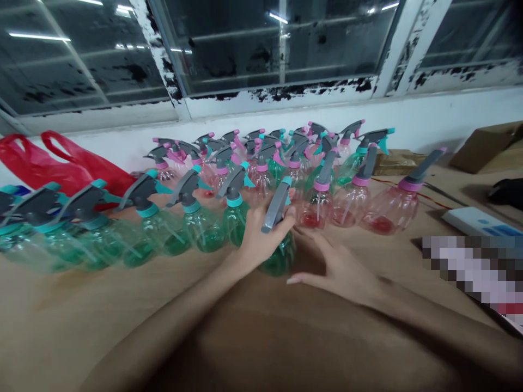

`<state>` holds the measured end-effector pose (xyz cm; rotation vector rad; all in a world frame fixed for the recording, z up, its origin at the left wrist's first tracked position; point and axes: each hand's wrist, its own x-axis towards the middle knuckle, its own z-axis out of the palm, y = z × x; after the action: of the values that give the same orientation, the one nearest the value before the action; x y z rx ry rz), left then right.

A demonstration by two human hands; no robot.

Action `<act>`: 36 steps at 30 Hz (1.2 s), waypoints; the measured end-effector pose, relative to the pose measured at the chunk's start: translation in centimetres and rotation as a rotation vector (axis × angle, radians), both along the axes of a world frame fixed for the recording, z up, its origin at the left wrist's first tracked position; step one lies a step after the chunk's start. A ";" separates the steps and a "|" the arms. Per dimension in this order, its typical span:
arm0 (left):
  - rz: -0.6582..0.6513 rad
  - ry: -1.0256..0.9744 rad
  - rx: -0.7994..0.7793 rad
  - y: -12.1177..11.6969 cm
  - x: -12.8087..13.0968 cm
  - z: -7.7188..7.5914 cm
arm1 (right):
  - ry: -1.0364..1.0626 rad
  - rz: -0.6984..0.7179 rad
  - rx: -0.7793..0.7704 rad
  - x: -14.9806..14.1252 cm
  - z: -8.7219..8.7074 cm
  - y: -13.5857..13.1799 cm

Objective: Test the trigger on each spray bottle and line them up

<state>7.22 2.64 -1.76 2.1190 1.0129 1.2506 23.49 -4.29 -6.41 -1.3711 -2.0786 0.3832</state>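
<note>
My left hand (261,231) is wrapped round the neck of a green spray bottle (280,256) with a grey trigger head and teal collar, standing on the brown table (204,326). My right hand (337,267) lies beside that bottle's right side, fingers stretched out and apart, fingertips close to its base. A row of green spray bottles (163,228) stretches off to the left. Pink spray bottles (355,198) with pink collars stand to the right and behind.
Red plastic bags (61,160) lie at the back left against the white wall under the windows. A white and blue box (478,223) and cardboard boxes (486,144) sit at the right. A dark object (506,193) rests near the right edge.
</note>
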 end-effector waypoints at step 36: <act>-0.053 0.372 -0.419 -8.8 -8.9 -2.7 | -0.225 -0.274 0.137 -3.6 3.6 7.2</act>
<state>-1.68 -6.14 -4.50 2.0561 1.2357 0.5593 19.93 2.90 -2.81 -1.6481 -2.0097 -0.0292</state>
